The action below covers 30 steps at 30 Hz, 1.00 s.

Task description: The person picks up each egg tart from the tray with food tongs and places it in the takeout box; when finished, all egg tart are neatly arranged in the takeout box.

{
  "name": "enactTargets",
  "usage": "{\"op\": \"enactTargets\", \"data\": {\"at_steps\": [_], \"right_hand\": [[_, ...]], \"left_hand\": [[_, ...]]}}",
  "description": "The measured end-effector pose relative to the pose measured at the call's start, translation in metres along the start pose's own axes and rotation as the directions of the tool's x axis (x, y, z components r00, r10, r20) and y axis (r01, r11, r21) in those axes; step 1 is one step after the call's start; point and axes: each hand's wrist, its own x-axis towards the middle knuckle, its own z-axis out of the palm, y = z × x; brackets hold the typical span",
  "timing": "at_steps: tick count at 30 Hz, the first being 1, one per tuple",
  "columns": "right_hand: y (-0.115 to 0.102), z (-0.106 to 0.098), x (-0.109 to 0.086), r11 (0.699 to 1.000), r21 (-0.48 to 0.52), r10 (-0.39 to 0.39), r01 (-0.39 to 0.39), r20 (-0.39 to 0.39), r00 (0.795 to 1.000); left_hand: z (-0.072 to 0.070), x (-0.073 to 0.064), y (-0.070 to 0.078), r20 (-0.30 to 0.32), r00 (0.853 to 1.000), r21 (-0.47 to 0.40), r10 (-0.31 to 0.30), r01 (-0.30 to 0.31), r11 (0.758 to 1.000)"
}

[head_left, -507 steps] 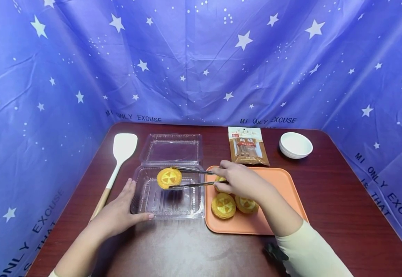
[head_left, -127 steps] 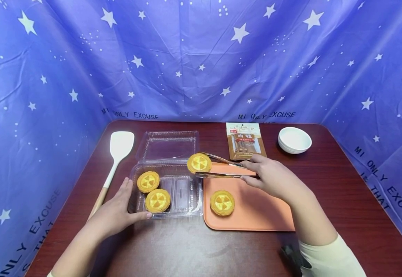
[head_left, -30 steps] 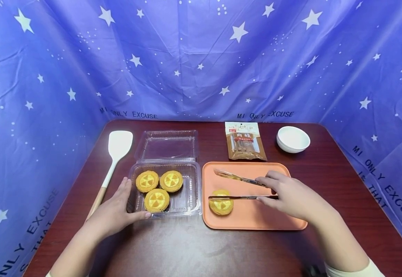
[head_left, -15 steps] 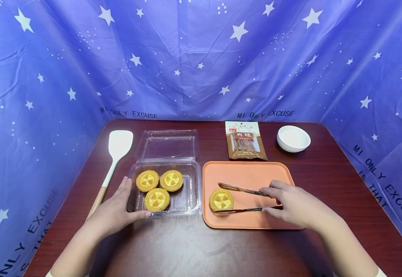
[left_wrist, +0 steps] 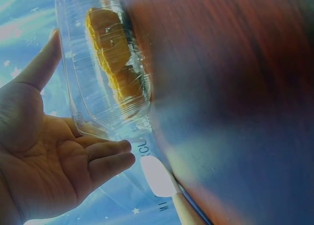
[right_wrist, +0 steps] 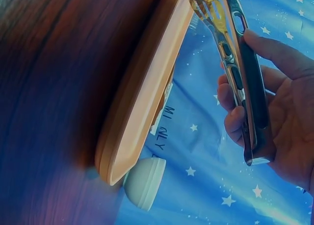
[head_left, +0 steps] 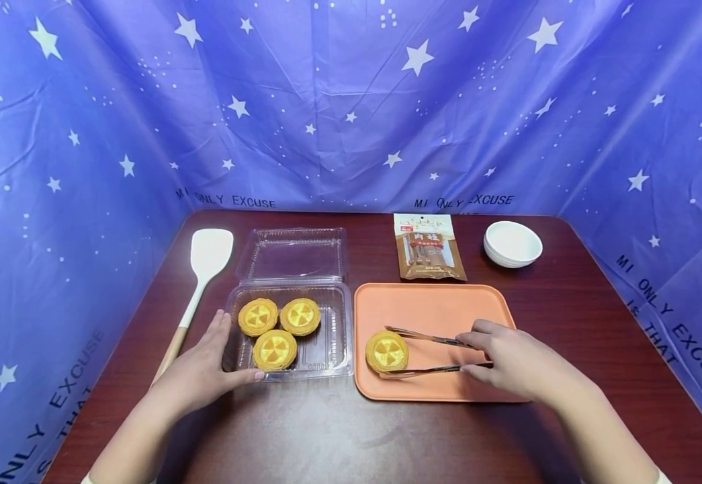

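My right hand (head_left: 516, 356) holds metal food tongs (head_left: 429, 336), thumb on one arm and fingers on the other. The tongs' tips stand on either side of an egg tart (head_left: 387, 351) at the left of the orange tray (head_left: 477, 390). In the right wrist view the dark-gripped tongs (right_wrist: 252, 83) lie along the fingers. My left hand (head_left: 202, 366) rests with extended fingers against the left side and front corner of a clear plastic clamshell box (head_left: 335, 336). Three egg tarts (head_left: 275, 349) lie inside it, and its lid (head_left: 296, 255) is folded back.
A white spatula (head_left: 210, 255) with a wooden handle lies left of the box. Behind the tray are a brown-and-white packet (head_left: 429, 249) and white bowls (head_left: 512, 243). The dark red table (head_left: 326, 437) is backed by a blue star-patterned cloth (head_left: 326, 87).
A third tart has gone from the tongs into the box since 4.2 s ago. The tongs have since lowered to the tray's last tart and narrowed around it. The left hand stays put.
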Motion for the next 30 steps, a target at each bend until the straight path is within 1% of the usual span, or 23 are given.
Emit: {"op": "enactTargets", "data": {"at_steps": [5, 11, 13, 24, 30], "right_hand": [[0.002, 0.001, -0.002, 1.0, 0.005, -0.026, 0.026, -0.011, 1.0], [0.005, 0.002, -0.003, 0.995, 0.002, -0.095, 0.096, -0.06, 0.994], [0.006, 0.002, -0.003, 0.994, 0.001, -0.106, 0.106, -0.07, 0.992], [0.005, -0.006, -0.002, 0.994, 0.013, -0.105, 0.107, -0.099, 0.99], [0.004, -0.012, 0.002, 0.993, 0.009, -0.113, 0.116, -0.138, 0.984]], "left_hand": [[0.001, 0.0, -0.001, -0.006, 1.0, -0.001, 0.002, -0.002, 1.0], [0.0, 0.0, -0.001, -0.007, 1.0, 0.003, -0.001, 0.001, 1.0], [0.0, 0.0, -0.001, -0.01, 1.0, 0.002, 0.002, -0.002, 1.0], [-0.001, -0.002, 0.001, -0.012, 1.0, 0.005, 0.003, -0.003, 1.0], [-0.001, -0.002, 0.002, -0.01, 1.0, 0.007, 0.0, 0.0, 1.0]]}}
